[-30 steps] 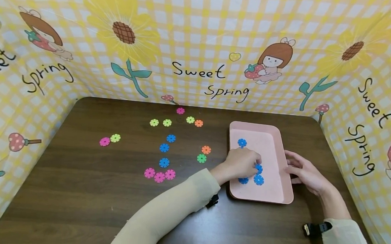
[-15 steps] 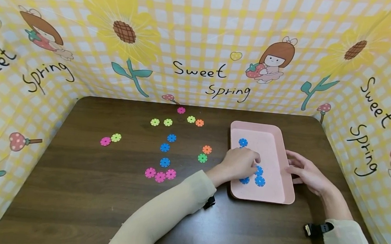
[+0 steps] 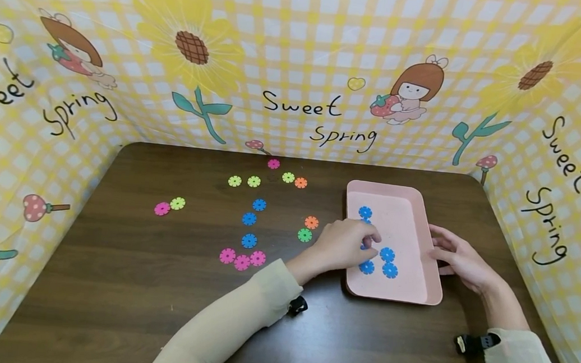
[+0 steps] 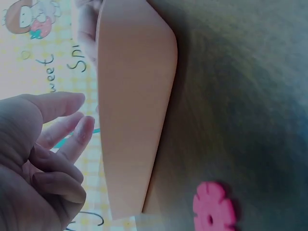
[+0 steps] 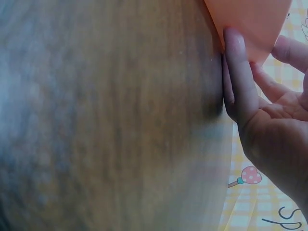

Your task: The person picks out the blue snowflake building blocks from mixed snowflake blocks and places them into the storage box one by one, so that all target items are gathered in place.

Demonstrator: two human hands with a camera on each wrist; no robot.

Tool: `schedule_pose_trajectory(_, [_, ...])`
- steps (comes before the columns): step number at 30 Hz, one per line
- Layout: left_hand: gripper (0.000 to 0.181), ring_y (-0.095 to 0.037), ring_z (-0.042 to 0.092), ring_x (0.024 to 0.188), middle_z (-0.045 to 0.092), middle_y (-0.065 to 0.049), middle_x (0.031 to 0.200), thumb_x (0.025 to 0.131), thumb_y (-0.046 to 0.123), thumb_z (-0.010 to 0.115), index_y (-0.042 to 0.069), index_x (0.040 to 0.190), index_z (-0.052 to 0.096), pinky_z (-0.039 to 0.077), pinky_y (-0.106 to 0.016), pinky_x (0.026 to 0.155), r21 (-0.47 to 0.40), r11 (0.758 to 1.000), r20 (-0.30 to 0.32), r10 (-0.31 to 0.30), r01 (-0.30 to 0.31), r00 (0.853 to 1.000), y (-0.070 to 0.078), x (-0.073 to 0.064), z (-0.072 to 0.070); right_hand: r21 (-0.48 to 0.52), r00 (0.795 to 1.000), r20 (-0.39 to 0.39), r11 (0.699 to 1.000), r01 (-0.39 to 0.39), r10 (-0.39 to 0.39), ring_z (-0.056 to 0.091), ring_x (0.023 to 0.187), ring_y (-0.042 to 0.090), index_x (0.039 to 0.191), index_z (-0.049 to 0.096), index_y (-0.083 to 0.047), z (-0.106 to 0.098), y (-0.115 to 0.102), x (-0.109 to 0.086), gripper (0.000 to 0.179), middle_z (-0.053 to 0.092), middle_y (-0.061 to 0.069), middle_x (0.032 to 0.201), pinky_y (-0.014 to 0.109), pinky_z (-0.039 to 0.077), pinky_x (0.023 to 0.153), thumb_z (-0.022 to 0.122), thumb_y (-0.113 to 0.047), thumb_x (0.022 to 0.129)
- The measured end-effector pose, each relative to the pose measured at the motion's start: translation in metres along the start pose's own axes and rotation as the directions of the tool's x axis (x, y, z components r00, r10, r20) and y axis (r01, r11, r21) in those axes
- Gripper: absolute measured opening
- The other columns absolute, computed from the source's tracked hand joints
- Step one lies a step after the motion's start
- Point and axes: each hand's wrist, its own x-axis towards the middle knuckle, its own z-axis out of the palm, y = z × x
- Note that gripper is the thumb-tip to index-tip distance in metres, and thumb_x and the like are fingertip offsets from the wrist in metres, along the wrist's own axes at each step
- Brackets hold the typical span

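Several blue snowflake discs [image 3: 387,254] lie in the left half of a pink tray [image 3: 410,243]. Above them hovers my left hand [image 3: 344,242], which covers some discs. In the left wrist view its thumb and forefinger stand apart with nothing between them, beside the tray's outer wall [image 4: 134,106]; the other fingers bend loosely. My right hand [image 3: 459,258] touches the tray's right side from outside. In the right wrist view its extended fingers [image 5: 238,67] rest against the tray's end.
On the brown table [image 3: 111,281], left of the tray, lie several more discs: pink [image 3: 242,262], blue [image 3: 249,219], green [image 3: 305,235], orange [image 3: 311,222] and yellow-green [image 3: 254,181]. A pink and a yellow-green disc [image 3: 178,203] lie farther left. Checked cloth [image 3: 298,64] walls off the back and sides.
My left hand has drawn a little left, and its fingertips have come away from the blue discs near the tray's middle. The right hand stays at the tray. The head view has shifted slightly.
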Motion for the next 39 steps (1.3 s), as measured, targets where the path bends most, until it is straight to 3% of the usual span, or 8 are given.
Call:
schedule_pose_trajectory(7, [0.024,0.000,0.060,0.071,0.065,0.018,0.085,0.095,0.030,0.078,0.016,0.115,0.078,0.049,-0.024,0.059,-0.175,0.985,-0.008,-0.004,0.002,1.000,-0.010,-0.021,-0.017,0.003,1.000,0.005,1.000,0.005,-0.005,0.068,0.101,0.015,0.163,0.015,0.002,0.000,-0.001,-0.001,0.073,0.043,0.037,0.141,0.045,0.061,0.078,0.058,-0.009,0.105])
schedule_pose_trajectory(12, [0.022,0.001,0.059,0.075,0.065,0.018,0.087,0.096,0.032,0.078,0.019,0.113,0.078,0.048,-0.024,0.063,-0.131,0.991,-0.060,-0.028,0.020,0.998,-0.025,-0.036,-0.028,0.000,1.000,0.006,1.000,0.005,-0.005,0.068,0.101,0.014,0.162,0.015,0.003,0.001,-0.001,-0.001,0.073,0.043,0.037,0.141,0.044,0.061,0.078,0.058,-0.009,0.105])
schedule_pose_trajectory(17, [0.023,-0.002,0.060,0.071,0.068,0.017,0.090,0.095,0.033,0.078,0.020,0.114,0.078,0.049,-0.029,0.061,-0.118,0.988,-0.081,-0.113,0.103,0.990,-0.047,-0.057,-0.040,-0.006,1.000,0.008,1.000,0.002,-0.002,0.067,0.101,0.014,0.163,0.015,0.002,0.001,-0.001,0.000,0.073,0.042,0.038,0.142,0.044,0.061,0.079,0.058,-0.009,0.105])
schedule_pose_trajectory(27, [0.020,-0.005,0.062,0.076,0.068,0.016,0.089,0.092,0.030,0.082,0.020,0.110,0.078,0.050,-0.033,0.063,-0.091,0.971,-0.172,-0.234,0.221,0.957,-0.099,-0.105,-0.064,-0.012,1.000,0.002,1.000,-0.004,0.004,0.067,0.101,0.013,0.162,0.015,0.002,0.001,-0.002,0.000,0.074,0.043,0.037,0.141,0.044,0.061,0.078,0.059,-0.010,0.105])
schedule_pose_trajectory(39, [0.031,-0.013,0.062,0.079,0.069,0.011,0.092,0.092,0.035,0.082,0.018,0.117,0.076,0.049,-0.036,0.065,-0.058,0.944,-0.173,-0.331,0.326,0.928,-0.142,-0.142,-0.092,-0.014,1.000,0.003,1.000,-0.004,0.004,0.068,0.101,0.014,0.163,0.014,0.002,0.000,-0.002,-0.002,0.073,0.041,0.039,0.143,0.045,0.061,0.078,0.058,-0.010,0.105])
